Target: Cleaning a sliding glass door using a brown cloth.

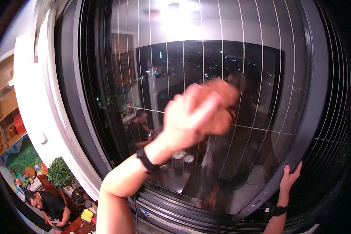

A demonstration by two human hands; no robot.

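Observation:
My left hand (187,114) presses an orange-brown cloth (219,108) against the glass pane (169,73) of a dark-framed sliding window. Both hand and cloth are blurred. A black band circles that wrist. Lower right, my right hand (289,175) rests at the outer edge of the window frame (304,125), its fingers spread and holding nothing that I can see; a dark band is on this wrist too. Thin pale vertical wires show through the pane, along with reflections of the room and night lights.
Window tracks (169,201) run below the pane, a dark cord near them. At lower left are a leafy potted plant (59,172), a yellow cloth (87,216) on a wooden table and a seated person (51,207) holding a small object. A white curtain or panel stands left.

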